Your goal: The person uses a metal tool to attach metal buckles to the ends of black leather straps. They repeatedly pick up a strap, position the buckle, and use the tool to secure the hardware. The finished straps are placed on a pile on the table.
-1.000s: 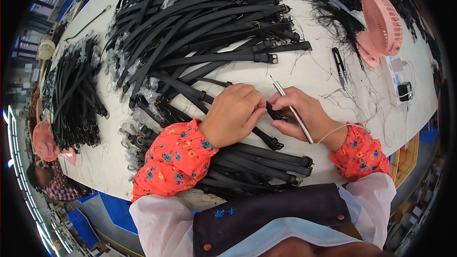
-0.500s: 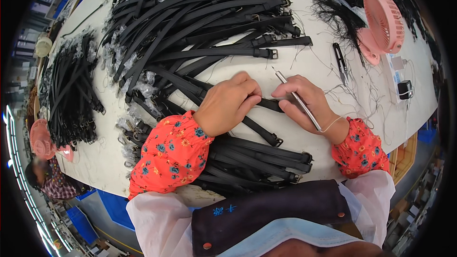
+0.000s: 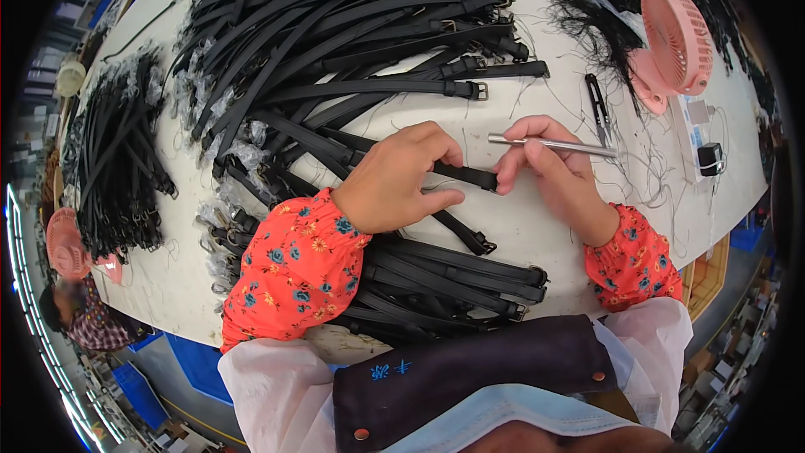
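My left hand (image 3: 402, 174) is over a black strap (image 3: 465, 174), its thumb spread away from the curled index finger. The strap comes out from beneath these fingers and reaches toward my right hand (image 3: 553, 164). A slim silver pen-shaped tool (image 3: 579, 148) lies nearly level across my right hand, gripped by its fingers. Right fingertips touch the strap's free end or are just beside it; I cannot tell which. Below it, another buckled strap (image 3: 461, 231) sticks out. What the left palm covers is hidden.
Piles of black buckled straps (image 3: 360, 42) cover the far table (image 3: 537, 260), with more (image 3: 453, 273) near me and a bundle (image 3: 126, 159) at left. Black thread snips (image 3: 598, 105), loose threads, a pink fan (image 3: 675, 42) and a black plug (image 3: 711, 159) lie right. Another person (image 3: 88, 315) sits far left.
The tool in my right hand has swung from steeply slanted to nearly level. My left thumb has moved away from its index finger, and my right fingertips have shifted to the strap's end.
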`<state>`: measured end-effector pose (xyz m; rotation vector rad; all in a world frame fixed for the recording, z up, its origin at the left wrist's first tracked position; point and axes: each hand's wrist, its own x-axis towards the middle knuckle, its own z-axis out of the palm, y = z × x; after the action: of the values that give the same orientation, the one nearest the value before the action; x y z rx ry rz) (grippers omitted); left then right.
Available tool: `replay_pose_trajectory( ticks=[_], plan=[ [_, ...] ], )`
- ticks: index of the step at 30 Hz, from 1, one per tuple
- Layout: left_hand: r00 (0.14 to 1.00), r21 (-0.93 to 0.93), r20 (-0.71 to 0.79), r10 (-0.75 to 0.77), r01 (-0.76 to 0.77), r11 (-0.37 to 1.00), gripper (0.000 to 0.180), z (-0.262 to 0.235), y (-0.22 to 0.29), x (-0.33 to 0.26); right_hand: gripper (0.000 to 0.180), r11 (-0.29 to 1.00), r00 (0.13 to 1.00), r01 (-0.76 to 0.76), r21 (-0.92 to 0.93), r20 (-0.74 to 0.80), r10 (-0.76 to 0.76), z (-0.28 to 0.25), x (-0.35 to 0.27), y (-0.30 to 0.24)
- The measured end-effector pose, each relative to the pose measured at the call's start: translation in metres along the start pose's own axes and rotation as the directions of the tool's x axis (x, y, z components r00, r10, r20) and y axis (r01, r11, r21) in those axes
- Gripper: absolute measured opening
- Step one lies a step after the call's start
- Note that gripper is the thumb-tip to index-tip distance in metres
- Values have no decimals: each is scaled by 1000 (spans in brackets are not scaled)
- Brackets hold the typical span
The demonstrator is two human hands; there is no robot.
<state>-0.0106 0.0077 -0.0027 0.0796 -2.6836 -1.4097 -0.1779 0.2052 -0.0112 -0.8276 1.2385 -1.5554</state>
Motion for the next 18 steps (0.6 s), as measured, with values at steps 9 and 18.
replay_pose_trajectory(
  ticks=[9,18],
  plan=[
    [989,134,-60,136,-127,983,15,9,-10,-1,32,984,990,-140,-113,12,142,3,-1,-3],
    [981,153,-131,141,-120,981,13,12,-9,1,33,980,996,-95,-175,-15,93,3,0,1]
  ],
)
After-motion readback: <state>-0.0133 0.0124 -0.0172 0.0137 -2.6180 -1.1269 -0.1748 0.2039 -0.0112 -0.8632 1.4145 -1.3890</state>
